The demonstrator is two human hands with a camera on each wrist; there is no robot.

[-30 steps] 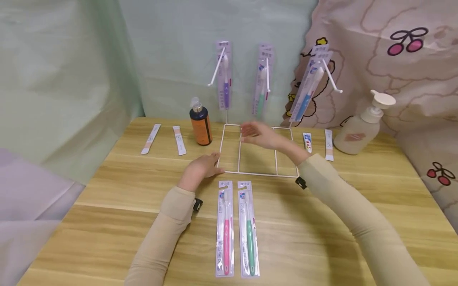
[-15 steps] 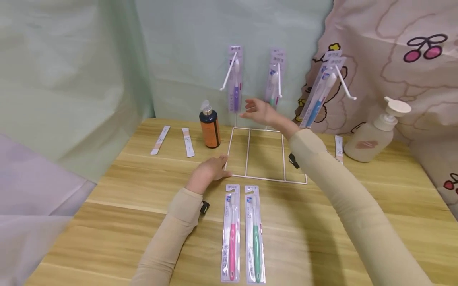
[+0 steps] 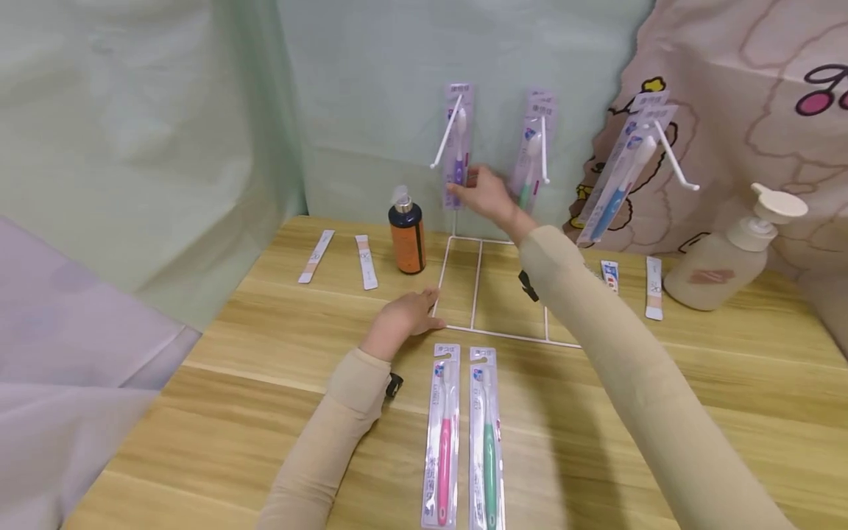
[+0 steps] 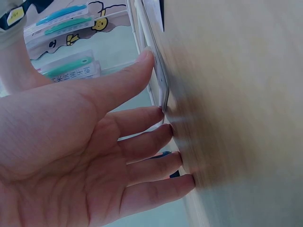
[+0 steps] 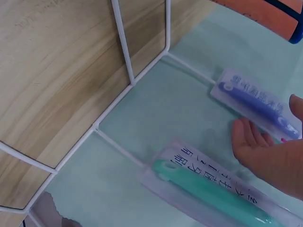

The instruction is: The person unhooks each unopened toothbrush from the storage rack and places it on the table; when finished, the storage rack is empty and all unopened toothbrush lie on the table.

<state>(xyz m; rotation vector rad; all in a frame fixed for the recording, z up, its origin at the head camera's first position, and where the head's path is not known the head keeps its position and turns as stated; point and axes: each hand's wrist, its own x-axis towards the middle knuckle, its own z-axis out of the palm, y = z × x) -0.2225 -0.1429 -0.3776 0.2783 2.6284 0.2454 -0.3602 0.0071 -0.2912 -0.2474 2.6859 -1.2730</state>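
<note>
A white wire display rack stands on the table with packaged toothbrushes hanging from its arms. My left hand rests at the rack base's front left corner; in the left wrist view its thumb lies on the wire and its straight fingertips touch the wood. At the left arm hangs a purple toothbrush in its pack. My right hand is beside the lower part of that pack, thumb overlapping its front, fingers loosely bent at its right edge. A green toothbrush hangs close by in the right wrist view.
Packaged pink and green toothbrushes lie in front of the rack. Blue ones hang at right. An orange-labelled bottle, a pump bottle, a small tube and several paper sachets surround it.
My right hand has risen from over the rack's base to the hanging purple toothbrush. The left hand keeps its place on the base's corner. The head view has swung a little to the left.
</note>
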